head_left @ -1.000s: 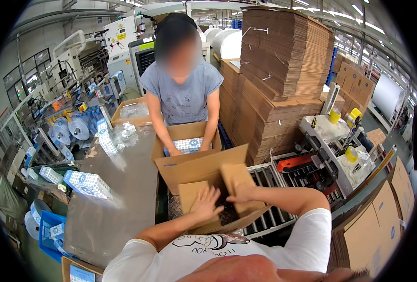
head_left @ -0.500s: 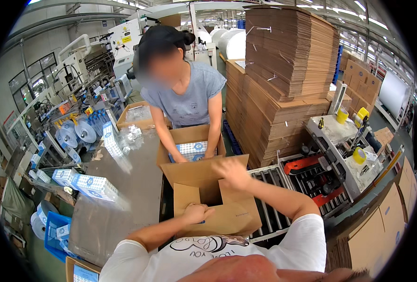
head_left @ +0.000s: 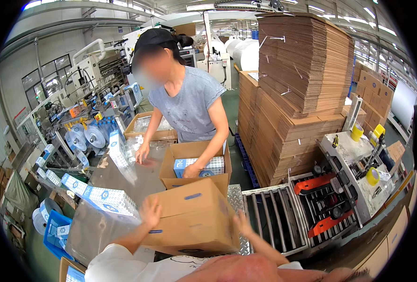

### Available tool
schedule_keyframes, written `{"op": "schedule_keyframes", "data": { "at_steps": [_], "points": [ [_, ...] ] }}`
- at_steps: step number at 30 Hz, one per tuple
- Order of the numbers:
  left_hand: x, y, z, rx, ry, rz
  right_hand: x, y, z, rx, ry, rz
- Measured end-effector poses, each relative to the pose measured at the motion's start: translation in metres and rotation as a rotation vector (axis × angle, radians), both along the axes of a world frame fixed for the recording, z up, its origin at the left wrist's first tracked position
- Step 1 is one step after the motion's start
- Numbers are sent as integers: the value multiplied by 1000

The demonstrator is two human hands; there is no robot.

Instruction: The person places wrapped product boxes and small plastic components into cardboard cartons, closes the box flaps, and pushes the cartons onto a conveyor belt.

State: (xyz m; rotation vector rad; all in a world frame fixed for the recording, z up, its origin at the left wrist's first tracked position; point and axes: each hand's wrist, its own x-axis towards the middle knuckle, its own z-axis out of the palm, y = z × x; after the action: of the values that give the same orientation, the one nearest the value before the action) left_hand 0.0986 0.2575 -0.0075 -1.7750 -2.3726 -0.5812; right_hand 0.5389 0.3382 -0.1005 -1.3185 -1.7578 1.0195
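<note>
**Left hand point(head_left: 150, 211) and right hand point(head_left: 241, 224) steadying a brown carton point(head_left: 189, 221)**

At the lower centre of the frame, the brown carton is standing between the wearer's hands, showing a seam and slot-like blue marks. The left hand is pressing against its left side, fingers spread rather than curled. The right hand, somewhat blurred, is lying along the opposite side with its fingers stretched out.

Just beyond, near the frame's centre, a second carton point(head_left: 179, 151) is standing with its top unfolded; whether the two cartons are touching, one cannot tell. A co-worker point(head_left: 189, 103) is leaning over it, one hand resting on a blue-and-white package point(head_left: 214, 165) inside, the other hovering above or touching a grey table point(head_left: 145, 182).

Left of centre, more patterned packs point(head_left: 109, 199) are lying in a row. A blue bin point(head_left: 51, 242) is occupying the lower left, a roller conveyor point(head_left: 266, 216) the lower right, and stacked cardboard point(head_left: 304, 66) is towering at the upper right.
</note>
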Motion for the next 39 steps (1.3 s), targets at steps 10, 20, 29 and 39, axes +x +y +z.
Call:
{"op": "schedule_keyframes", "data": {
  "at_steps": [10,20,29,39],
  "points": [
    [30,-43,-76,78,-1061,105,191,14,-6,-880,3,-91],
    [73,-70,28,-365,-1909,-66,-38,-58,243,-581,-119,477],
    [77,-49,-26,-291,-1259,-349,48,-36,208,264,-1100,606],
    [125,-119,-143,-577,-827,411,73,-76,-14,-162,-281,-114]
  ]
}}
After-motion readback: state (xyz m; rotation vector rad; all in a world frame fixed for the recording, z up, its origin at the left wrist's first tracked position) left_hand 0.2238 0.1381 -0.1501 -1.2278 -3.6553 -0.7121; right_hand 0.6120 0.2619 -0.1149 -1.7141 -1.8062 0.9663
